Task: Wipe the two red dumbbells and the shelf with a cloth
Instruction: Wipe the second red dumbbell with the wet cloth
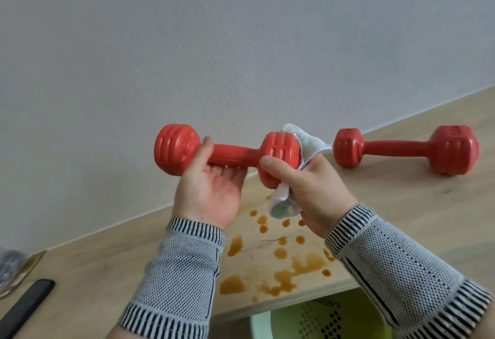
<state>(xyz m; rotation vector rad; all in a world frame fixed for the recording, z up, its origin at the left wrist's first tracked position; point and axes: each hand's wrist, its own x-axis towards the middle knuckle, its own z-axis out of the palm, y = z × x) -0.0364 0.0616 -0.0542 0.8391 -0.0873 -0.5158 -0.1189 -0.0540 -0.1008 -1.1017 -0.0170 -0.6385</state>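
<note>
My left hand point(211, 188) holds one red dumbbell point(227, 155) by its handle, level in the air above the wooden shelf point(401, 204). My right hand point(308, 186) presses a white cloth point(302, 143) around that dumbbell's right head; the cloth sticks out behind the head and bunches below my palm. The second red dumbbell point(404, 148) lies on the shelf to the right, close to the wall, untouched. Brown liquid stains point(284, 266) spot the shelf under my hands.
A grey textured wall point(214, 44) rises right behind the shelf. A black flat object point(26, 304) and a crumpled packet point(13, 266) lie at the shelf's left end. Below the shelf's front edge stands a green perforated basket point(321, 320).
</note>
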